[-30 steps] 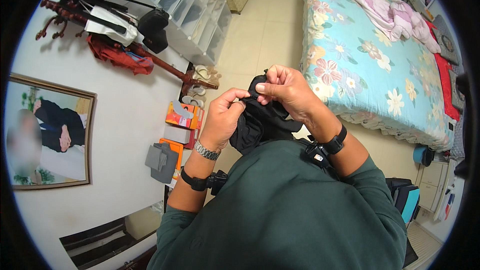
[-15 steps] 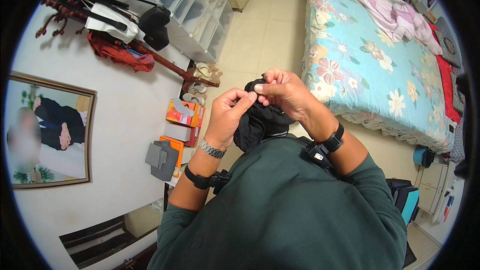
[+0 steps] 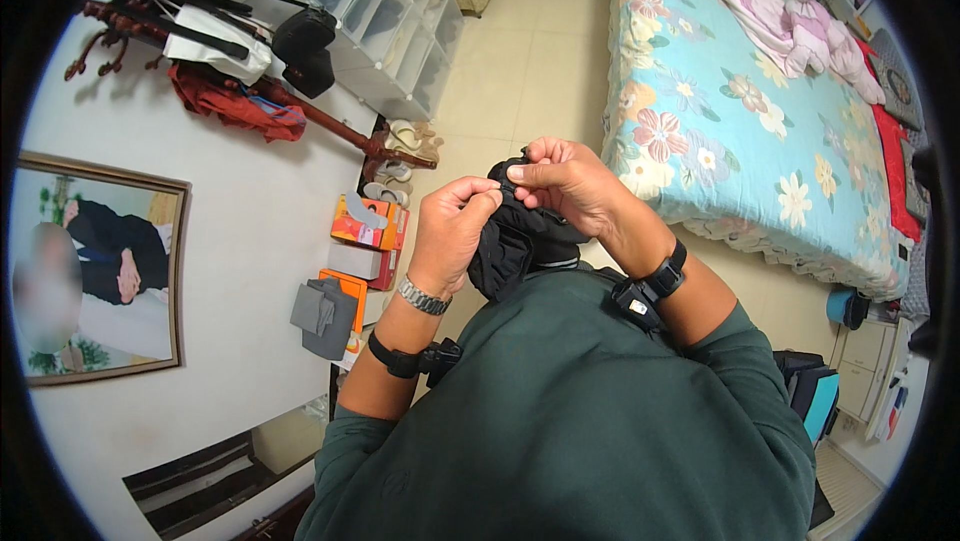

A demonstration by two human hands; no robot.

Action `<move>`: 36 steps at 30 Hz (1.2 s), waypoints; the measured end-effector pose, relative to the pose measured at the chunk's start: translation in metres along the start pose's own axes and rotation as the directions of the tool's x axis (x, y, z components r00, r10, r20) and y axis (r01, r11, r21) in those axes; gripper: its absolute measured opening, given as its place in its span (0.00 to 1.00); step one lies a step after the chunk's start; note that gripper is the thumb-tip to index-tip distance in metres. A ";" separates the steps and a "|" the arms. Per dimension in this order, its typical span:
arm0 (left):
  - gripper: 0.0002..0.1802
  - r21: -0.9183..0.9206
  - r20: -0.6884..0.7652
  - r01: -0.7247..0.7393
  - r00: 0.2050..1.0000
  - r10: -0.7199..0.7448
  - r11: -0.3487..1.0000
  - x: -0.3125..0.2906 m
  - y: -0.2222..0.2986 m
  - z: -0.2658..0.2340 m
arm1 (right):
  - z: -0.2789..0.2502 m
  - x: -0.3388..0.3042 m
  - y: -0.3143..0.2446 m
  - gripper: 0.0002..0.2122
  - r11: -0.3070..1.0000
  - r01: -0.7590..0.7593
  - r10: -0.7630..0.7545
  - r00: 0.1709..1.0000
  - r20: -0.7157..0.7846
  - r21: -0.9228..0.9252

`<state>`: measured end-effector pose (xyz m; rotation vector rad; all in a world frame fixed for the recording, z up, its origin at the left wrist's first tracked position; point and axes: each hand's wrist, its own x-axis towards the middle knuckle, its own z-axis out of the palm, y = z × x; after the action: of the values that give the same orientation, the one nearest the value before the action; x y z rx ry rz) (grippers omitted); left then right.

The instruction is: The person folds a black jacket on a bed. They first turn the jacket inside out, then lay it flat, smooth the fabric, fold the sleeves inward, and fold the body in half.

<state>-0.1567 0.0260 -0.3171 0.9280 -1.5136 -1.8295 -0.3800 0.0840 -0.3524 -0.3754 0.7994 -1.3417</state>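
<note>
Gathered black fabric [image 3: 505,256], perhaps a garment or soft bag, hangs in front of my body between both hands. My left hand [image 3: 450,233] pinches its upper edge between thumb and fingertips. Close beside it on the right, my right hand [image 3: 572,186] grips the same edge, thumb on top and fingers curled beneath. The fingertips of the two hands nearly meet. Folds hide the fabric's full shape, and its lower part passes behind my dark green shirt [image 3: 590,411]. A metal watch [image 3: 423,297] is on my left wrist; black straps circle both forearms.
To the right stands a bed [image 3: 720,121] with a blue flowered cover. Along the left wall are a wooden coat stand [image 3: 330,124], clear storage boxes [image 3: 385,31], shoes [image 3: 392,181], orange cartons [image 3: 365,231] and a framed picture [image 3: 183,271]. Pale tiled floor [image 3: 530,71] runs ahead.
Both hands keep their hold on the black fabric at nearly the same spot. My left fingertips have drawn slightly left, away from the right thumb. The view has shifted a little.
</note>
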 end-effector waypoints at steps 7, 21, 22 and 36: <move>0.08 0.005 -0.005 -0.013 1.000 0.013 1.000 0.001 -0.003 -0.003 | 0.004 -0.003 -0.002 0.09 0.985 0.088 -0.087 0.996 0.013 -0.149; 0.08 0.047 0.073 0.019 0.997 -0.022 0.999 0.002 0.007 -0.007 | 0.012 -0.026 -0.029 0.06 0.238 0.642 -0.410 0.747 0.524 -0.729; 0.08 0.059 0.099 0.033 0.994 -0.038 0.998 0.001 0.009 -0.007 | 0.011 -0.025 -0.031 0.06 0.194 0.667 -0.415 0.721 0.556 -0.720; 0.05 0.123 0.226 0.068 0.970 -0.095 0.990 0.001 0.019 -0.003 | -0.014 -0.018 -0.019 0.09 0.790 0.318 -0.109 0.915 0.389 -0.524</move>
<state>-0.1547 0.0202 -0.2984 0.8643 -1.7608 -1.9839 -0.4034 0.0995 -0.3441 -1.1915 0.8776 -1.1683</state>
